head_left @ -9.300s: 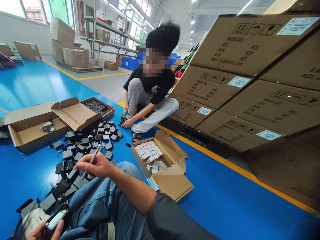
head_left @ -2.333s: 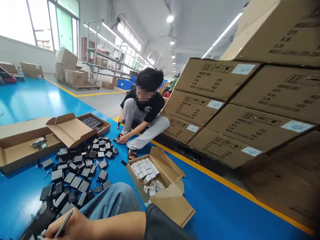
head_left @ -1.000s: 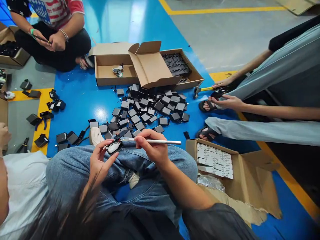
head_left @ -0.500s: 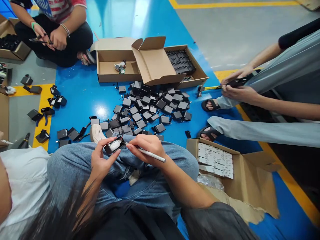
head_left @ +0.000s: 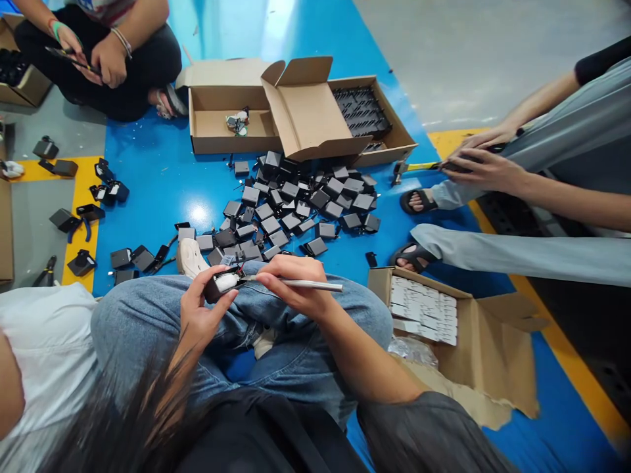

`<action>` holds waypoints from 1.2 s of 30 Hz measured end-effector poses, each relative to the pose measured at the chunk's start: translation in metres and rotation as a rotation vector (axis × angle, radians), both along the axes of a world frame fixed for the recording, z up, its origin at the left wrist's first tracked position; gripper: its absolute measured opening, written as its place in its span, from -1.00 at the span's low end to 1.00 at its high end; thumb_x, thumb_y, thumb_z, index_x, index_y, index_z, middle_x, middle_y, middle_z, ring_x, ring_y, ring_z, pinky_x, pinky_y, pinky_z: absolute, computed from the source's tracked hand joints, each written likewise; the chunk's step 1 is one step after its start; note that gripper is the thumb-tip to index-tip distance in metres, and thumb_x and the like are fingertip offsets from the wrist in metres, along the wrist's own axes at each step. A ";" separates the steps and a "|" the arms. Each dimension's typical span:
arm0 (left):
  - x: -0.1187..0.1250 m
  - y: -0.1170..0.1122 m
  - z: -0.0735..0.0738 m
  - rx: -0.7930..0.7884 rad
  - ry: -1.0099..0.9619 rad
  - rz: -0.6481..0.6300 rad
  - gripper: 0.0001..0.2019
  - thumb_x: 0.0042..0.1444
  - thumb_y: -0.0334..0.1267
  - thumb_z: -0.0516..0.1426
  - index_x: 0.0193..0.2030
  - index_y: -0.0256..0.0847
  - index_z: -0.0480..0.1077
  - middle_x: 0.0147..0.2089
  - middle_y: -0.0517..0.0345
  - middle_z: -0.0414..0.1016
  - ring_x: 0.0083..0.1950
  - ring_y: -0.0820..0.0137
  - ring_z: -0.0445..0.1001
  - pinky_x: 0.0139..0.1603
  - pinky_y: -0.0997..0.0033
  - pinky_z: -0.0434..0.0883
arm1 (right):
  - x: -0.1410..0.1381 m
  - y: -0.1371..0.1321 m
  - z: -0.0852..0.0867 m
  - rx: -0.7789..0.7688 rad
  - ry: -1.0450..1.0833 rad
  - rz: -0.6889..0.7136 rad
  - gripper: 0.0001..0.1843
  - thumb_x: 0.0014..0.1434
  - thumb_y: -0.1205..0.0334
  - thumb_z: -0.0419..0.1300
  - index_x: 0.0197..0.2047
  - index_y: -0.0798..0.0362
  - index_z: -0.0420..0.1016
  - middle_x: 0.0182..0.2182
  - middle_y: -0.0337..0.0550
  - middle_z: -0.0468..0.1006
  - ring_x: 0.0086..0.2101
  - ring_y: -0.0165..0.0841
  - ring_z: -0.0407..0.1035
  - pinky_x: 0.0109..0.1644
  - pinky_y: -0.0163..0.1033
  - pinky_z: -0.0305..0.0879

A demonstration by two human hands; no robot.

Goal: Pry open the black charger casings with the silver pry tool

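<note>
Between the thumb and fingers of my left hand [head_left: 204, 305] is a small black plastic case [head_left: 213, 290], tilted with its open side toward me. A white rounded part [head_left: 227, 282] sits inside it, and a bit of red wire shows at its upper edge. My right hand [head_left: 298, 286] is closed around a slim silver pen-shaped tool [head_left: 318, 286]. The tool's thin tip is at the right end of the case; whether it touches the inside I cannot tell. Both hands are above my crossed legs in jeans.
A heap of dark grey box-shaped cases [head_left: 271, 225] covers the blue floor [head_left: 158, 177] ahead. Behind it stand open cardboard boxes [head_left: 236, 144]. To the right is a carton of white pieces [head_left: 424, 309]. One person sits back left; another at right holds a hammer [head_left: 417, 167].
The silver tool has swung to lie nearly level, and my right hand has shifted slightly right and up. The case is turned a little more open to view. The co-workers' hands shifted.
</note>
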State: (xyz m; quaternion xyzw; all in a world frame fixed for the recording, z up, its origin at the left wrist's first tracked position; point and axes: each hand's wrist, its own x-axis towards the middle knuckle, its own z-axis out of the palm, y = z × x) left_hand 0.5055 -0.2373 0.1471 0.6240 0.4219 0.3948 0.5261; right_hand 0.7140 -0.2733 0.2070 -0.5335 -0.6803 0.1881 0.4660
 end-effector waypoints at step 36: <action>0.018 -0.004 0.001 -0.436 -0.276 -0.046 -0.12 0.01 -0.17 0.41 0.44 -0.07 0.15 0.26 -0.04 0.51 0.27 0.18 0.51 0.33 0.26 0.44 | -0.016 -0.004 -0.002 0.031 0.052 -0.210 -0.63 0.39 0.05 0.18 -0.42 0.07 0.48 -0.58 -0.27 0.52 -0.60 -0.50 0.33 -0.51 -0.38 0.21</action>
